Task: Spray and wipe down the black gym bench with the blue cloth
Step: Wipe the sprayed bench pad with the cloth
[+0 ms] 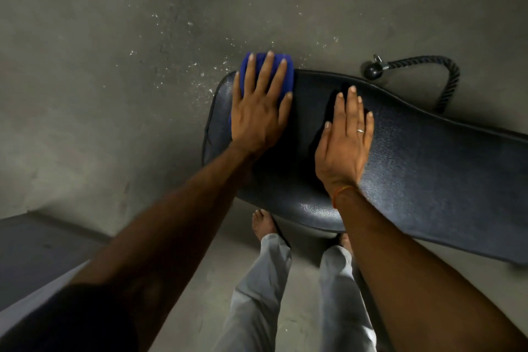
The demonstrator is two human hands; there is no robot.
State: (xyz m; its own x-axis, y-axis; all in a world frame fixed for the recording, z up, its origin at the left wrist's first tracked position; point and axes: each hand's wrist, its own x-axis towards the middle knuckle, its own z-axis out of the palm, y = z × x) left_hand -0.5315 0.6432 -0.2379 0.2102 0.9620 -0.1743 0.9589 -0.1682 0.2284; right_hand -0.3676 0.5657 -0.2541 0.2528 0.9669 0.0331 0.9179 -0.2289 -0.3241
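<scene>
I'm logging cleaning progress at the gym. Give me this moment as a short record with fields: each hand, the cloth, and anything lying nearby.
left hand: flat, fingers spread, pressing on the blue cloth
blue cloth: at the far left end of the black bench
right hand: flat on bare padding beside the cloth, holding nothing
nearby: black rope with a ball end, on the concrete floor beyond the bench

One black padded surface [428, 180], one blue cloth [288, 74], two hands, a left hand [257, 120] and a right hand [343, 146], one rope [423, 61] at upper right, two bare feet [263, 223] at lower centre, one ring [360, 130], one orange wristband [341, 193].
</scene>
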